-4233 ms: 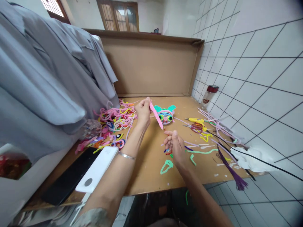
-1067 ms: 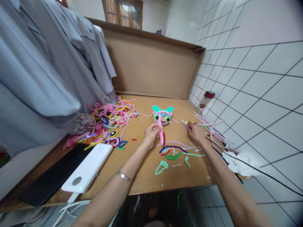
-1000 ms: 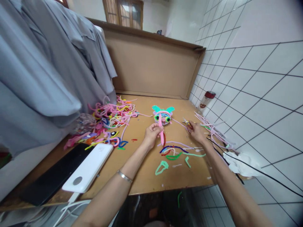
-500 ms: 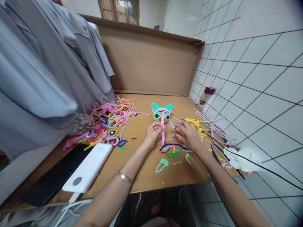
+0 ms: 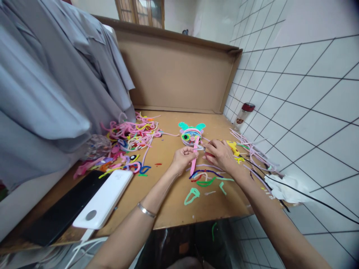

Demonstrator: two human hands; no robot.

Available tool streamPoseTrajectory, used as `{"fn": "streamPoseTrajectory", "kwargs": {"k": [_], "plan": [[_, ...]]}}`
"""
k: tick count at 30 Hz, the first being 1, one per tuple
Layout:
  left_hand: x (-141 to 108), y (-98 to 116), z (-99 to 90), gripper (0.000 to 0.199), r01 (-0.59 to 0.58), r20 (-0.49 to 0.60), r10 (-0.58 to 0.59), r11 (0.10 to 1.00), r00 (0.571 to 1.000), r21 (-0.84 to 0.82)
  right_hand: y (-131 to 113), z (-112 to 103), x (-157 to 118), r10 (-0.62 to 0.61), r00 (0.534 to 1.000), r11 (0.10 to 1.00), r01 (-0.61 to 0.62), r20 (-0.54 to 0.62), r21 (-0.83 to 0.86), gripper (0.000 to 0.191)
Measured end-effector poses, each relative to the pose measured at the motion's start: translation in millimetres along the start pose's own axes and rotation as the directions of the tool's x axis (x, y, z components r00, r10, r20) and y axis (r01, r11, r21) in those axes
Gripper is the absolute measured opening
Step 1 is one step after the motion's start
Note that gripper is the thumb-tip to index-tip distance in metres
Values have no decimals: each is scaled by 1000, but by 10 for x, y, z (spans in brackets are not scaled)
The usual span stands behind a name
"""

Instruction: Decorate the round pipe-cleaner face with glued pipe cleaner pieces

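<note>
Fuzzy pink stems [image 5: 137, 133] lie tangled on the surface [image 5: 174, 205], left of a person whose left hand [image 5: 181, 160] pinches a flat, tilted pink strip [image 5: 193, 164]. Between both hands it stands, before a round, green-eared figure [image 5: 191, 133]; I see scissors [image 5: 200, 148] across it, gripped in the right hand [image 5: 223, 155].
</note>
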State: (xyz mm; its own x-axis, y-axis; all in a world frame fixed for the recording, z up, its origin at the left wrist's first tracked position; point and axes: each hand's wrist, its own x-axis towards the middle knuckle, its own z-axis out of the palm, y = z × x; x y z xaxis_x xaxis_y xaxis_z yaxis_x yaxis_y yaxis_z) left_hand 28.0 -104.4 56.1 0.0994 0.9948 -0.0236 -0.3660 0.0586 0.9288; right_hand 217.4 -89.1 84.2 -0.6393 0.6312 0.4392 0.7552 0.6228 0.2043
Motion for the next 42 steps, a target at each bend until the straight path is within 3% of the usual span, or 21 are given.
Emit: {"fn": "streamPoseTrajectory", "kwargs": {"k": [17, 26, 42], "plan": [[21, -14, -24, 50, -27, 46, 28, 999, 999, -26, 62, 21, 13, -34, 999, 995, 35, 15, -95, 35], [-3, 39, -10, 46, 12, 65, -8, 998, 998, -63, 34, 46, -2, -35, 998, 997, 31, -56, -64, 28], [24, 3, -28, 42, -16, 69, 20, 998, 997, -64, -72, -35, 75, -31, 999, 999, 31, 41, 8, 32]]}}
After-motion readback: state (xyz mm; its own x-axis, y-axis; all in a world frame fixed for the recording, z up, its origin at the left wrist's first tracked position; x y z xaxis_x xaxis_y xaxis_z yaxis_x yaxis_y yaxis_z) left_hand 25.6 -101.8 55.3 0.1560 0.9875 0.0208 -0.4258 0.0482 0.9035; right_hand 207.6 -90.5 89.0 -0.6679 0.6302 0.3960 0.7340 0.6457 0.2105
